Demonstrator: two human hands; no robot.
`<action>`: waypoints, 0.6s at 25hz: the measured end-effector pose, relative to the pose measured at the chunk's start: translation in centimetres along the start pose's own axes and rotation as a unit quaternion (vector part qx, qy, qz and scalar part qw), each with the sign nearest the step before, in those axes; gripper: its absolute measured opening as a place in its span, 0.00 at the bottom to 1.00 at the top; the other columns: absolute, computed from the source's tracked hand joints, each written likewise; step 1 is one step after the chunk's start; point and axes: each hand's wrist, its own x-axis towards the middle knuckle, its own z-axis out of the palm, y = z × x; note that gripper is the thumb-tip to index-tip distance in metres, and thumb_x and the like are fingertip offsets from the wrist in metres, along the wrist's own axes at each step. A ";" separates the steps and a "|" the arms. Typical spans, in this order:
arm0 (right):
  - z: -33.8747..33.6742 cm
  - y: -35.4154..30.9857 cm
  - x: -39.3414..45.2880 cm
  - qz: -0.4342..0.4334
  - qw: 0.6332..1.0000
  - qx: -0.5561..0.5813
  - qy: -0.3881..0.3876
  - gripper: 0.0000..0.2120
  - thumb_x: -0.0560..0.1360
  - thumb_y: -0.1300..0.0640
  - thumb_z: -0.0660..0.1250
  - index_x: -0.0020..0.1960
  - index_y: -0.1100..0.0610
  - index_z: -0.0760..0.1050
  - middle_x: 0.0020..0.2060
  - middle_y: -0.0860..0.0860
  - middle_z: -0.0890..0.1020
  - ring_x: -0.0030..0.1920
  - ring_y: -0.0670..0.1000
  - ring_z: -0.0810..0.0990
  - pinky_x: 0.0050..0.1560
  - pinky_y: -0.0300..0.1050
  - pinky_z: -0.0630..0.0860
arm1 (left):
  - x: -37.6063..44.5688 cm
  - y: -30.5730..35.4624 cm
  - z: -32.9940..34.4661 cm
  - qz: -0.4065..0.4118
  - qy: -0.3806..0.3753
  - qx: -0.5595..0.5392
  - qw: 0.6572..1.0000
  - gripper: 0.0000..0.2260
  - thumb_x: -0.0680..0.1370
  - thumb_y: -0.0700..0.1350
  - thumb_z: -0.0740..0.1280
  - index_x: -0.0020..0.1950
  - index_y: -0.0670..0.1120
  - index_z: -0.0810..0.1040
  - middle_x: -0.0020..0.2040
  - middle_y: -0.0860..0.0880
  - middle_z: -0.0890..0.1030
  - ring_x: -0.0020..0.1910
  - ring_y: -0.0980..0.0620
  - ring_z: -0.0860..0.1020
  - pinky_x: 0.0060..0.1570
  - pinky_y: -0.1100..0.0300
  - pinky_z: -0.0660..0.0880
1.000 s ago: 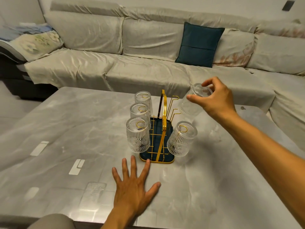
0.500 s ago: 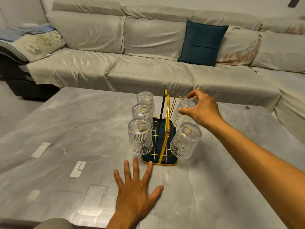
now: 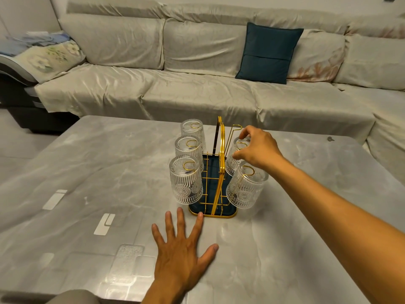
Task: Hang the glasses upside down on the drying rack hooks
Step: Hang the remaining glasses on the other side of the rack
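A: Head view. Left hand (image 3: 182, 249)?
B: Flat on table (image 3: 87, 172), palm down, fingers spread wide, gripping nothing. Just in front of drying rack (image 3: 215, 183); middle fingertip right at its gold base edge, contact unclear.

A: Right hand (image 3: 257, 150)?
B: Over right side of rack, fingers curled round base of middle right glass (image 3: 235, 159). Thumb and fingertips on its rim-up bottom, pinching it. Glass upside down on hook, gold loop visible through base.

A: Other glasses?
B: Three inverted on left side of rack: near (image 3: 186, 181), middle (image 3: 188, 150), far (image 3: 192, 130). One more on right side, nearest (image 3: 246, 187), tilted outward, just below right wrist. Far right hook (image 3: 234, 131) bare, just behind right fingers.

A: Beyond rack?
B: Sofa (image 3: 197, 84) with teal cushion (image 3: 269, 52).
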 end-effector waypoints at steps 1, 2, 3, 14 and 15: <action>0.1 0.1 0.0 0.001 1.000 0.002 -0.005 0.25 0.60 0.54 0.80 0.53 0.52 0.73 0.55 0.54 0.80 0.50 0.54 0.75 0.43 0.47 0.73 | 0.0 0.0 0.0 -0.001 -0.003 0.000 1.000 0.35 0.68 0.78 0.35 0.71 0.67 0.28 0.77 0.45 0.32 0.73 0.38 0.29 0.65 0.31 0.28; 0.2 0.1 -0.1 0.003 1.000 0.005 -0.010 0.25 0.61 0.54 0.80 0.53 0.52 0.73 0.56 0.54 0.79 0.51 0.54 0.75 0.44 0.47 0.73 | 0.1 0.0 -0.1 -0.003 -0.008 0.002 1.000 0.35 0.68 0.78 0.34 0.70 0.67 0.27 0.76 0.45 0.31 0.73 0.38 0.28 0.65 0.31 0.27; 0.1 0.2 -0.1 0.003 1.000 0.010 -0.018 0.25 0.61 0.54 0.80 0.53 0.52 0.73 0.56 0.54 0.79 0.51 0.54 0.75 0.44 0.47 0.72 | 0.1 0.1 -0.1 -0.005 -0.014 0.004 1.000 0.35 0.67 0.78 0.34 0.70 0.67 0.26 0.76 0.46 0.30 0.72 0.38 0.28 0.65 0.32 0.27; 1.0 11.0 -0.6 0.212 0.937 0.252 0.116 0.29 0.68 0.52 0.74 0.66 0.52 0.67 0.62 0.53 0.75 0.56 0.54 0.75 0.51 0.47 0.72 | -0.2 0.2 -0.8 -0.004 -0.025 0.007 1.000 0.34 0.69 0.77 0.35 0.70 0.68 0.27 0.76 0.46 0.30 0.73 0.40 0.27 0.67 0.34 0.28; 2.1 11.7 -0.2 0.223 0.936 0.257 0.093 0.34 0.67 0.52 0.75 0.68 0.52 0.64 0.64 0.54 0.74 0.58 0.55 0.75 0.54 0.48 0.72 | -0.3 0.2 -0.9 -0.003 -0.025 0.009 1.000 0.34 0.69 0.77 0.35 0.70 0.68 0.27 0.76 0.46 0.30 0.73 0.41 0.27 0.67 0.34 0.27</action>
